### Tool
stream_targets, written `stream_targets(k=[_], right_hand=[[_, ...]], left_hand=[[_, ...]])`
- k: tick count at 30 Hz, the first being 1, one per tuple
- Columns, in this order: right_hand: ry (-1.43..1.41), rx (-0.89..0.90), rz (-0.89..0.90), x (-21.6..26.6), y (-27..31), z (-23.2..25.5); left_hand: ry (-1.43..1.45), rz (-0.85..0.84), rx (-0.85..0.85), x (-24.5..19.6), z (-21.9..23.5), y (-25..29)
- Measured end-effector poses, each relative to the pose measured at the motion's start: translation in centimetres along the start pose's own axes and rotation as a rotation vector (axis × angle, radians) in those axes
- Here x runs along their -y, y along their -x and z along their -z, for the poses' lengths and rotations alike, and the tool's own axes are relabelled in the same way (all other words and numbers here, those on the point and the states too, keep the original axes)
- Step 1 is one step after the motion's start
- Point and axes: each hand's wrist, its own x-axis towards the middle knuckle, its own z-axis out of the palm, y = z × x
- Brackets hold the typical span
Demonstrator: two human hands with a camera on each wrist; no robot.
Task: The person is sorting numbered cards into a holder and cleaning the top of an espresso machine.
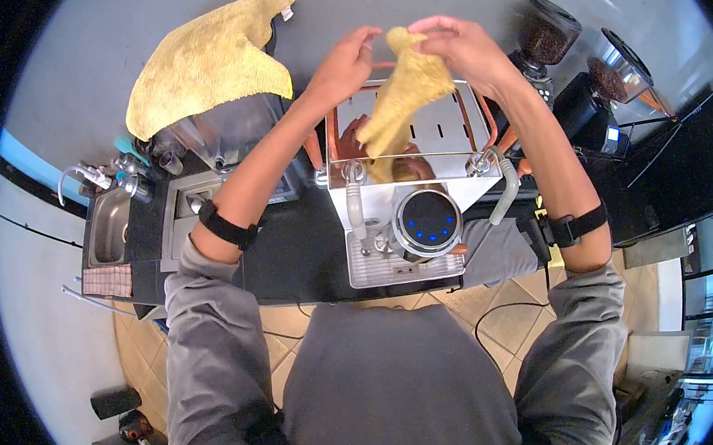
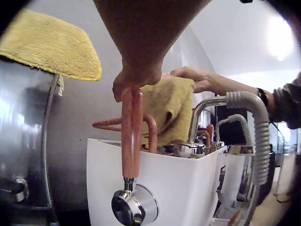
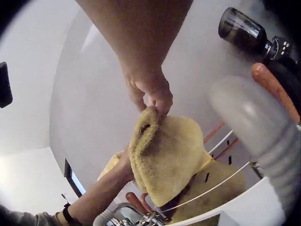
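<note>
A yellow cloth hangs bunched over the top of a white coffee machine. The right hand pinches its upper edge; in the right wrist view the fingers of that hand hold the cloth from above. The left hand is raised at the cloth's left side, with a small gap between them in the head view. In the left wrist view this hand is dark and its fingertips are partly hidden behind a wooden handle.
Another yellow cloth drapes over a machine at the left. Two grinders with bean hoppers stand at the right. Hooked steam pipes rise at the coffee machine's near corners. A sink is at the far left.
</note>
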Motion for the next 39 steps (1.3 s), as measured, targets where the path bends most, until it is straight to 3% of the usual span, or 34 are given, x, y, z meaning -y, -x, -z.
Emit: stream_targets(k=[3,6,10,12,14,16,19,24,26,32,34,35,37,39], right_hand=[[-0.298,-0.050,0.072,2.2,0.6,-1.1],[-0.393,-0.073,0.176,0.5,0.3,-0.5],[-0.320,-0.099,0.168,-4.4,1.2,1.7],[-0.081,-0.048,-0.073,-6.1,2.7,3.0],[-0.069,-0.003,-0.142,-7.2,3.5,4.0],[-0.059,0.038,-0.211,-6.2,4.2,3.8],[0.007,0.079,-0.270,-5.2,4.4,3.7],[0.272,0.173,-0.242,-3.9,3.5,3.2],[0.220,0.197,-0.247,-3.7,2.5,3.1],[-0.069,0.232,-0.172,-1.1,-1.7,2.4],[-0.270,0.217,0.009,1.2,-2.0,2.1],[-0.306,0.194,0.070,2.3,-1.8,2.0],[-0.340,0.148,0.149,3.2,-0.9,1.9],[-0.359,0.057,0.210,2.5,-0.4,2.1]], left_hand=[[0.113,0.004,-0.141,0.0,0.3,0.0],[0.125,-0.020,-0.241,-1.3,1.1,0.4],[0.086,-0.078,-0.207,-1.2,1.3,0.5],[0.023,-0.149,-0.132,-0.8,0.9,0.7],[0.023,-0.141,-0.109,-1.0,0.4,1.0],[0.018,-0.031,0.082,-0.8,-0.2,1.0],[0.013,0.011,0.163,-0.8,-0.9,1.0],[-0.051,-0.059,0.206,-0.1,-0.8,1.1],[-0.050,-0.094,0.209,0.2,-0.6,1.3],[0.159,0.139,0.099,-0.6,0.3,1.7],[0.146,0.011,-0.085,-1.2,1.2,1.6],[0.146,0.011,-0.085,-1.5,1.6,1.5],[0.115,-0.121,-0.261,-1.8,2.4,1.2],[0.096,-0.159,-0.280,-2.1,2.8,1.3]])
